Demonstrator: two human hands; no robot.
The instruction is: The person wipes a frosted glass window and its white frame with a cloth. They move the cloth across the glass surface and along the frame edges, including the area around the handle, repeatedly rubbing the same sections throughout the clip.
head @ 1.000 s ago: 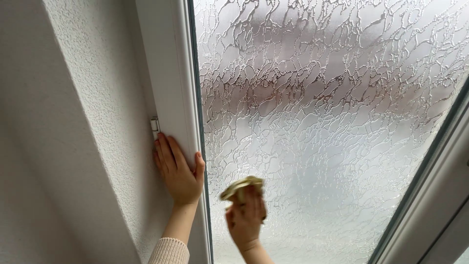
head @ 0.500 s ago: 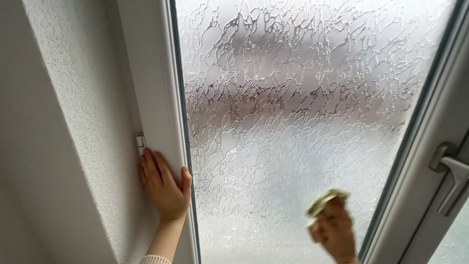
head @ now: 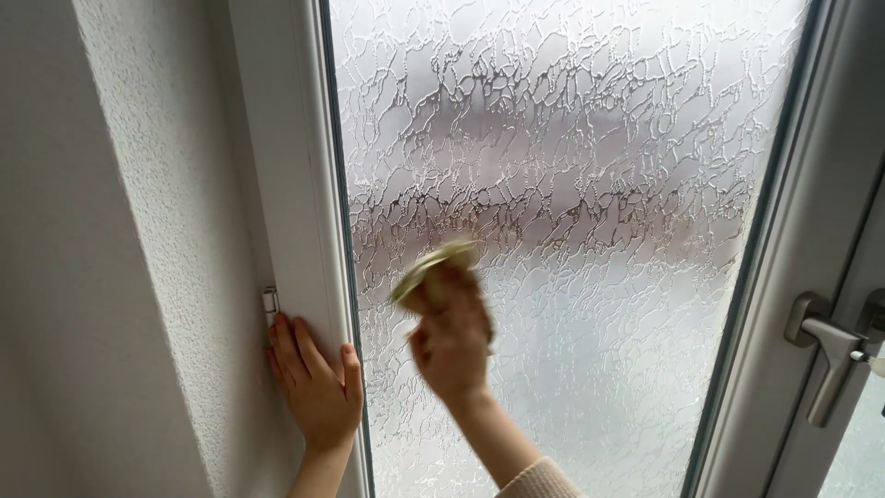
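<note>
A tall window pane of textured frosted glass (head: 590, 184) fills the view, set in a white frame (head: 290, 166). My left hand (head: 316, 383) lies flat against the left side of the frame, fingers spread, just below a small white hinge cap (head: 269, 302). My right hand (head: 452, 337) is pressed to the glass left of centre, clutching a small yellowish cloth (head: 431, 265) that sticks out above the fingers. The hand is motion-blurred.
A rough white plastered wall reveal (head: 157, 212) runs down the left. At the right, a silver lever handle (head: 823, 355) sits on the white frame, with a second glazed sash edge beyond it.
My right hand with the cloth swept from the pane's lower middle to its lower right, and now sits up and left of centre. The view tilted more upright. My left hand stayed on the frame.
</note>
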